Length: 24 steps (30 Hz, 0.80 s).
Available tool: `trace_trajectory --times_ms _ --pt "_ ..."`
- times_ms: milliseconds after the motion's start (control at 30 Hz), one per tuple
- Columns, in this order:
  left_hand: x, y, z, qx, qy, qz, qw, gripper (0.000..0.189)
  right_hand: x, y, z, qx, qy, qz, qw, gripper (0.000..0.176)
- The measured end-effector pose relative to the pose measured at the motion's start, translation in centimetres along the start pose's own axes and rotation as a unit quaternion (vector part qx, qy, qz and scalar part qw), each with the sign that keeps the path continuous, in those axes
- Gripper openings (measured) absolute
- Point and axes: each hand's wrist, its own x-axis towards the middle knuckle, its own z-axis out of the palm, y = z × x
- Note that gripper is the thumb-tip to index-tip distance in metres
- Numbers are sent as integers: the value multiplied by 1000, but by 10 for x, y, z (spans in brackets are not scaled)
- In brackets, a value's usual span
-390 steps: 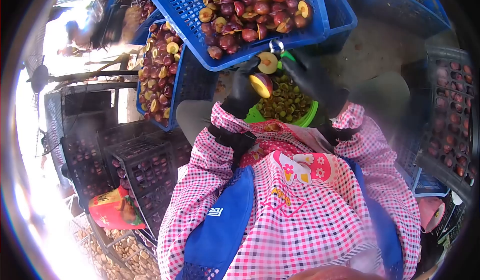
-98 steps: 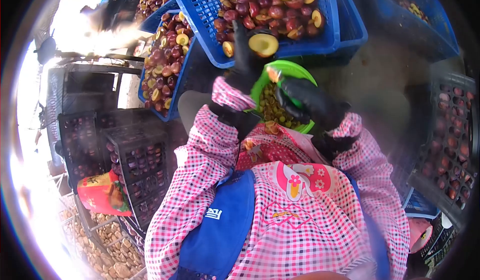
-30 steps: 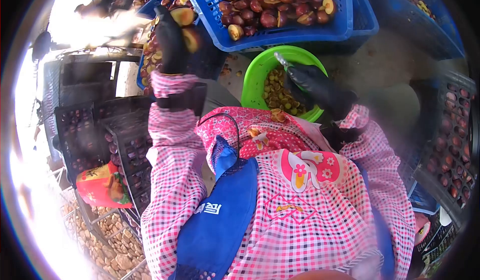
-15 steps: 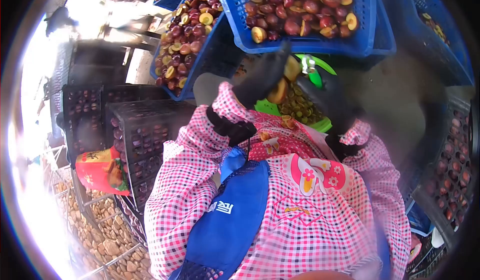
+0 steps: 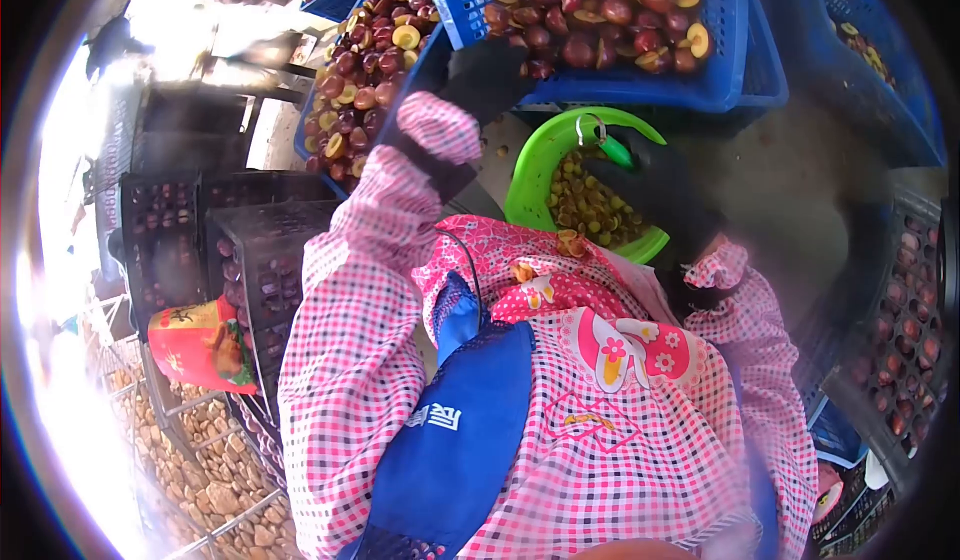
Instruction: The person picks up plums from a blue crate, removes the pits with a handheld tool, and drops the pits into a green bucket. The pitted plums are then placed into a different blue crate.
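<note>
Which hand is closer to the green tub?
The right hand: it's over the green tub, holding a green-handled tool. The left hand is farther off, outside the tub, by the blue crate's corner.

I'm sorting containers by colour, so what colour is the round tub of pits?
The tub is bright lime green, clearest in the head view.

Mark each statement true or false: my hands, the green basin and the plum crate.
1. The right hand grips a green-handled tool. True.
2. The left hand is down inside the green basin. False: it is at the near-left corner of the blue crate.
3. The basin holds small cut pieces. True.
4. All the plums in that crate are whole. False: several are cut, showing yellow flesh.
</note>
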Motion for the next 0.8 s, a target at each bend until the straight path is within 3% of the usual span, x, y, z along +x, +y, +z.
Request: trace_trajectory --times_ms 33,100,133,200,233,267,300,333,433,467,500,533,567,600,633,667,700,767,800 --pt "8 -2 8 3 3 -4 1000 40 0 -1 -1 1 -2 10 1000 49" --pt "23 -7 16 62 -120 -18 991 41 2 5 2 19 17 12 1000 48" --pt "23 -7 12 65 -120 -18 991 41 2 6 3 37 36 20 998 47" --pt "21 -6 6 -57 -69 -91 992 43 5 4 3 118 40 66 990 43" --pt "19 -11 20 -296 2 -86 951 40 5 4 3 197 45 116 973 40" --pt "16 0 9 -522 66 -77 847 38 3 5 4 195 51 125 971 40" --pt "3 16 0 -774 5 -216 595 28 4 8 4 174 67 100 977 37" --pt "4 34 -14 -879 -36 -266 394 24 3 10 3 150 80 75 983 35" --pt "-24 79 -8 -676 31 -60 734 24 -2 1 -3 18 85 60 994 34" --pt "-29 82 -1 -680 24 -58 731 24 -4 2 -2 15 87 68 994 34" --pt "-34 82 5 -489 97 11 867 23 -4 4 -1 5 103 50 993 34" --pt "-39 84 7 -266 163 79 947 22 -5 4 0 -4 117 32 993 34" --pt "-40 99 -31 -410 82 17 908 32 -6 4 0 -5 117 35 993 34" --pt "-36 101 -24 -411 81 18 908 32 -5 3 0 -25 118 26 992 35" --pt "-30 102 -16 -707 5 -70 704 34 -6 3 1 -43 119 18 992 35" --pt "-27 104 -10 -902 -70 -150 399 37 -6 4 2 -41 120 19 992 35" --pt "-27 105 -4 -901 -71 -151 400 37 -5 5 2 -11 120 19 993 36" --pt "-25 111 -5 -849 -44 -229 475 54 -6 4 3 17 121 20 992 36" --pt "-23 113 -6 -849 -46 -227 474 54 -5 2 3 43 118 31 992 37"
